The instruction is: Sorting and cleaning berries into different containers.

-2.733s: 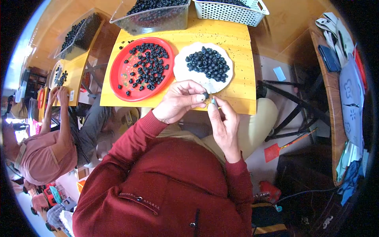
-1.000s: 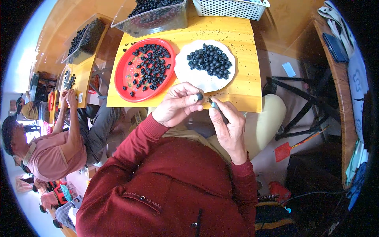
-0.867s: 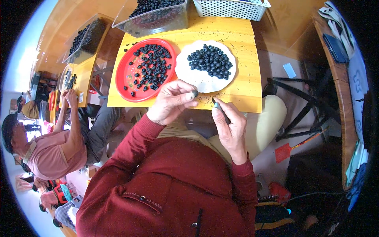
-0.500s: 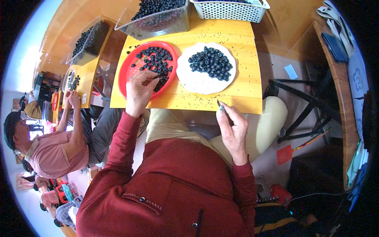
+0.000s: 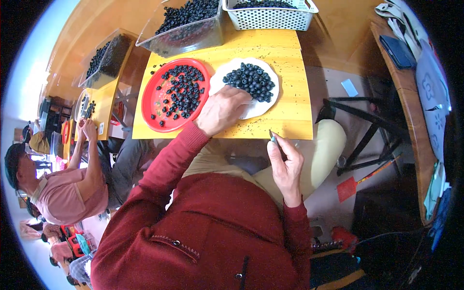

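Observation:
My left hand (image 5: 225, 107) reaches over the near-left part of a white plate (image 5: 249, 112), its fingers curled together at the edge of a pile of dark, round, berry-like pieces (image 5: 256, 81). What those fingers hold, if anything, is hidden. To the left, a red plate (image 5: 151, 110) carries loosely scattered dark pieces (image 5: 180, 89) of the same kind, several showing hollow ends. Just off the table's near edge, my right hand (image 5: 286, 162) is closed around a thin pointed tool (image 5: 273, 137), its dark tip upward. Most of that tool is covered by the fingers.
Behind the plates, a clear bin (image 5: 193, 36) and a white perforated basket (image 5: 270, 19) hold more dark pieces. Small crumbs dot the yellow tabletop (image 5: 290, 121). On the left, another person (image 5: 72, 193) works at a separate table. A black metal frame (image 5: 360, 137) stands right.
My left hand has moved right from the red plate to the white plate. The right hand stays nearly in place with the pointed tool. The whole view has shifted slightly.

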`<state>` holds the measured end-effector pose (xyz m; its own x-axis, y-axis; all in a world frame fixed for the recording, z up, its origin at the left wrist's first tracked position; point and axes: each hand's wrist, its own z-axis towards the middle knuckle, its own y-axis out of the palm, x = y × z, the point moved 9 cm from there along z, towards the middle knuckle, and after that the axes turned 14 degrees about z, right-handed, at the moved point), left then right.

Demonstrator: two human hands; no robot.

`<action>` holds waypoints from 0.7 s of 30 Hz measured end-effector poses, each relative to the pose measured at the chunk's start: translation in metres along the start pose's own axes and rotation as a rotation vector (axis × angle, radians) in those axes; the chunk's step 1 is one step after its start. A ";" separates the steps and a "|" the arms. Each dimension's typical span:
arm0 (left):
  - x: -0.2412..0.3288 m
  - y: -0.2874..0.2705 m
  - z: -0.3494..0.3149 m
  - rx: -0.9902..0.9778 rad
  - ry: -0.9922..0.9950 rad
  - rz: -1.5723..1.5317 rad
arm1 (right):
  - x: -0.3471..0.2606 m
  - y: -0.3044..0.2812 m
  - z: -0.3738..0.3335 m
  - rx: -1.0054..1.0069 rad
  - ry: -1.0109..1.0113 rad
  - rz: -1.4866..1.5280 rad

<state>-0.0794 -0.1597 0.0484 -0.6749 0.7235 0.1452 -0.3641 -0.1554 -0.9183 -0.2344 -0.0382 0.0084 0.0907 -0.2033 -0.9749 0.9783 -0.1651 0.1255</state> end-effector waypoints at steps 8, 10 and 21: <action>0.002 0.010 0.007 -0.034 0.052 0.054 | 0.012 -0.008 -0.006 0.038 0.060 0.062; 0.001 0.010 0.006 -0.040 0.032 0.027 | 0.011 -0.007 -0.005 0.030 0.044 0.066; -0.008 0.010 0.006 -0.143 -0.051 -0.072 | 0.019 -0.007 -0.007 0.041 0.090 0.089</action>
<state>-0.0810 -0.1710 0.0400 -0.6836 0.6935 0.2275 -0.3197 -0.0043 -0.9475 -0.2379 -0.0347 -0.0126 0.1947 -0.1322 -0.9719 0.9574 -0.1898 0.2176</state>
